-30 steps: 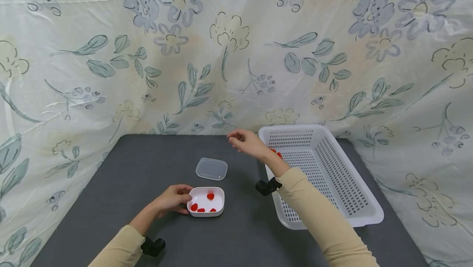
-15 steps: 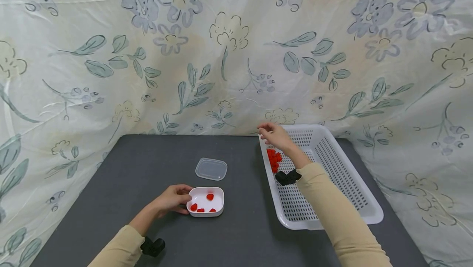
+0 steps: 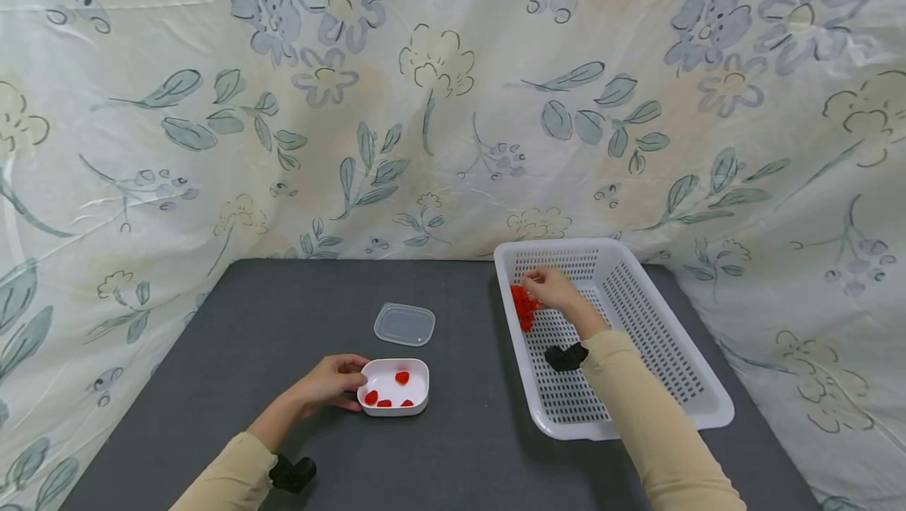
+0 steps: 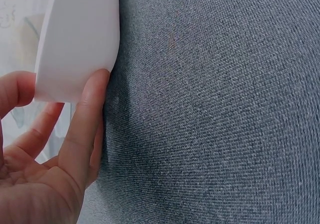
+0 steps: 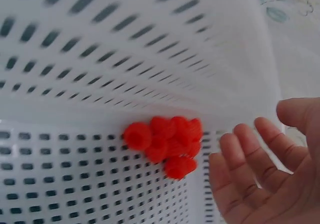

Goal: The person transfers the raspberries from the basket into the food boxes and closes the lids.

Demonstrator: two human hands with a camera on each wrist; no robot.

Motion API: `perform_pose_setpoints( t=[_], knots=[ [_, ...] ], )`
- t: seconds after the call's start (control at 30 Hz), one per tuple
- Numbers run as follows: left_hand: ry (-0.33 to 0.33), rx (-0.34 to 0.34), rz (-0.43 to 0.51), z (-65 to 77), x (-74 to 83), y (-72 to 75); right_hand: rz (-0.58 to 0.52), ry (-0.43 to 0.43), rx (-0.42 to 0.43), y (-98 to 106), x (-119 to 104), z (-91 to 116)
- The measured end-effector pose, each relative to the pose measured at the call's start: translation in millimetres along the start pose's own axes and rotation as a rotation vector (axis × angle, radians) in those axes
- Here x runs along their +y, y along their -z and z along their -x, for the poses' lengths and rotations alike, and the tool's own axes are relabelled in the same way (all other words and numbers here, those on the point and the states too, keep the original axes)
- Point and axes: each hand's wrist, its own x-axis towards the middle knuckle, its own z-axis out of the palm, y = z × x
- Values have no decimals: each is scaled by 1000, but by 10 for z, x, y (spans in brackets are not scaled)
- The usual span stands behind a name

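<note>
My left hand (image 3: pixel 331 381) holds the left end of a small white plastic container (image 3: pixel 393 410) on the dark table, fingers and thumb at its wall; the left wrist view shows this hold on the container (image 4: pixel 82 44) up close. Several red raspberries (image 3: pixel 402 377) lie spread inside it. Over the white perforated basket (image 3: pixel 640 314), my right hand (image 3: pixel 557 292) reaches down beside a cluster of raspberries (image 5: pixel 167 141) gathered against the basket's left wall. In the right wrist view the right hand (image 5: pixel 262 174) has its fingers loosely bent and apart, with nothing between them.
A clear plastic lid (image 3: pixel 405 324) lies flat on the dark table (image 3: pixel 304 306) behind the container. Floral cloth (image 3: pixel 439 173) hangs behind and at both sides of the table. The basket's raised rim stands around the right hand's area.
My right hand has moved rightward from beside the basket, over its left rim, then down toward the raspberries. The left hand and the container have stayed in place.
</note>
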Motion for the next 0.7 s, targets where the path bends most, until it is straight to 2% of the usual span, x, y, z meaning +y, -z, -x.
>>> perform_pose_setpoints(
  t=[0.27,0.5,0.7],
  knots=[
    [13,24,0,-6,-5,-23,37,-94,-17,-19,237,29],
    [9,11,-1,1,0,-18,50,-200,-84,-33,358,104],
    [4,-1,-3,15,9,-8,38,-238,-116,-87,426,128]
  ],
)
